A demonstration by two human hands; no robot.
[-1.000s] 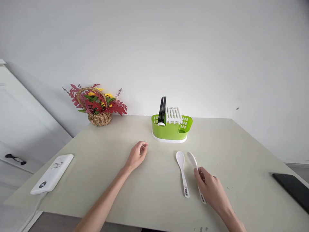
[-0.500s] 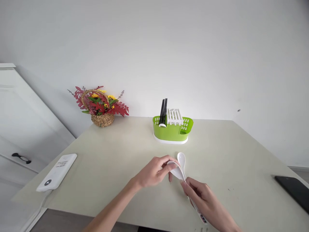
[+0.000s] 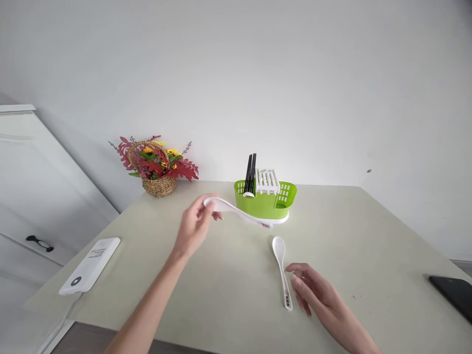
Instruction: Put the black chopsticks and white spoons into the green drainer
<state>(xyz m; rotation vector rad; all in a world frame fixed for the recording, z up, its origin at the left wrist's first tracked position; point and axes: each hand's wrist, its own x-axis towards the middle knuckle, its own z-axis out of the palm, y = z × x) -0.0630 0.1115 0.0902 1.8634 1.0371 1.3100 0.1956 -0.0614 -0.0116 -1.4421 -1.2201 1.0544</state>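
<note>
My left hand (image 3: 195, 221) pinches a white spoon (image 3: 236, 210) by its bowl and holds it above the table, the handle pointing right. That handle passes in front of the base of a green utensil holder (image 3: 258, 205). Black chopsticks (image 3: 250, 174) stand in the holder's left part, and a white slotted rack (image 3: 267, 181) sits at its middle. A second white spoon (image 3: 283, 273) lies on the table, bowl toward the holder. Just right of its handle, my right hand (image 3: 313, 292) hovers with fingers apart and nothing in them.
At the back left stands a wicker basket (image 3: 159, 186) of red and yellow flowers. A white power bank (image 3: 90, 265) with a cable lies on the left of the table (image 3: 228, 300). A black phone (image 3: 452, 295) rests at the right edge. A white cabinet (image 3: 44, 196) borders the left side.
The right hand lifted one spoon, passed it to the left hand by the bowl, and let go. The left hand then carried it left and up toward the holder.
</note>
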